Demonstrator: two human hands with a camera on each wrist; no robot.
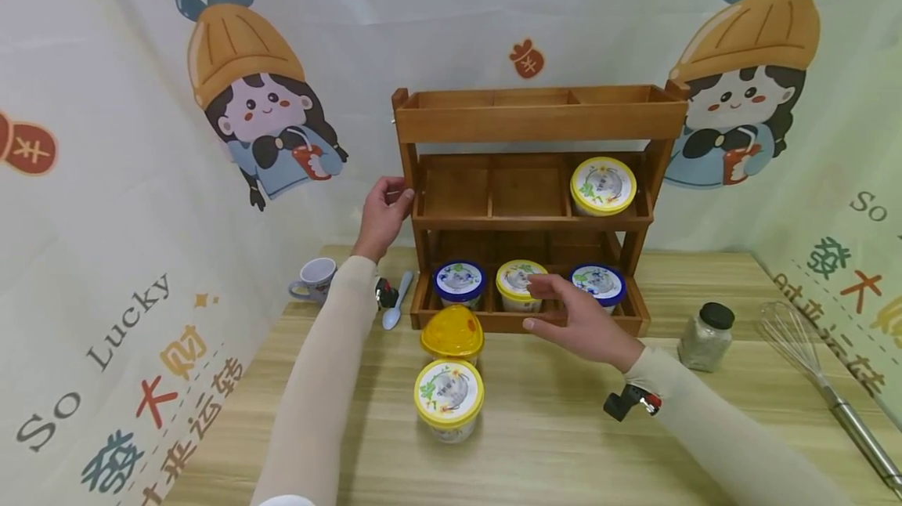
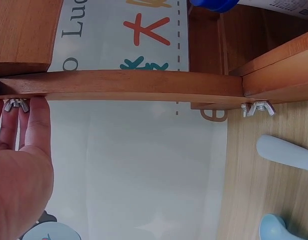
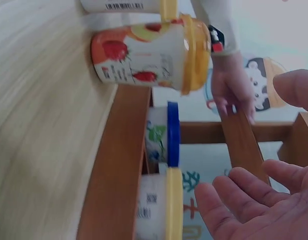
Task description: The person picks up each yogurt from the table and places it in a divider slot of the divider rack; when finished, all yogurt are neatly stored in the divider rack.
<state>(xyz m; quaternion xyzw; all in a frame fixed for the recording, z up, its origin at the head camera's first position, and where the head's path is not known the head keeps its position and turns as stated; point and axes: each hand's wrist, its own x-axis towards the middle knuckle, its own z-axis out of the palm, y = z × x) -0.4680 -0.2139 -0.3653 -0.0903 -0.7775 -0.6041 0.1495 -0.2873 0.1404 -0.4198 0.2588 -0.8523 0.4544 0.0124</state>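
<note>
Wooden and warm brown, the three-tier rack [image 1: 535, 126] stands at the back of the pale table [image 1: 564, 443], each tier split into three compartments. The left hand [image 1: 383, 212] grips the rack's left upright at the middle tier, fingers [image 2: 36, 125] laid against the edge beside a wing nut [image 2: 16, 104].

The right hand [image 1: 581, 318] hovers with fingers spread and relaxed, holding nothing, just in front of the bottom tier. Nearest its fingertips is the yellow-lidded cup [image 1: 520, 283] in the middle bottom compartment: a small round tub with a white printed label on its lid. Blue-lidded cups [image 1: 459, 283] flank it on either side, and another yellow-lidded one [image 1: 603, 186] sits in the right compartment of the middle tier.

On the table in front of the rack stand two more tubs, one behind the other: an orange-domed cup [image 1: 452, 333] with fruit printed on its side, and a flat yellow-lidded tub [image 1: 449, 398] nearer the person.

A whisk [image 1: 824, 388] lies at the right, a dark-capped jar [image 1: 707, 336] stands beside it, and a mug [image 1: 313, 280] and pale blue spoon [image 1: 395, 302] sit at the left.
</note>
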